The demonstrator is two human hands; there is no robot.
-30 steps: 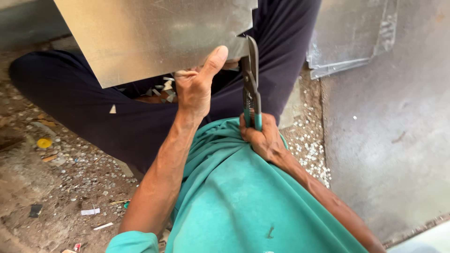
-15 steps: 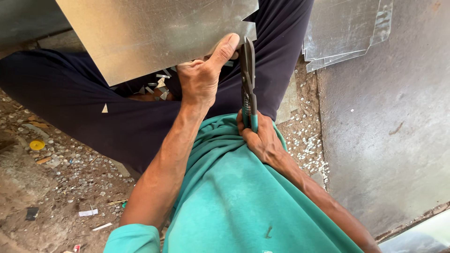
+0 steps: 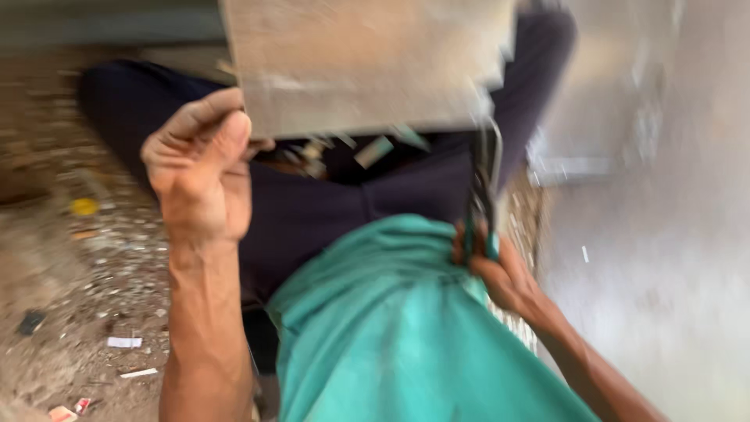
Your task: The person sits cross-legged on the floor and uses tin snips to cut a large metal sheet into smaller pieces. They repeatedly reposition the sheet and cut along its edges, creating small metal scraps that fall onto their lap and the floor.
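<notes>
Two hands, one metal sheet, one pair of snips.

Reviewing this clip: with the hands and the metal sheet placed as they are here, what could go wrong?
1. The left hand grips the grey sheet-metal panel at its lower left corner; a raw edge there could cut the bare fingers.
2. The right hand holds the teal-handled metal snips close above the dark trousers; a slip might jab the leg.
3. The picture is blurred, so exact blade contact cannot be told.
</notes>
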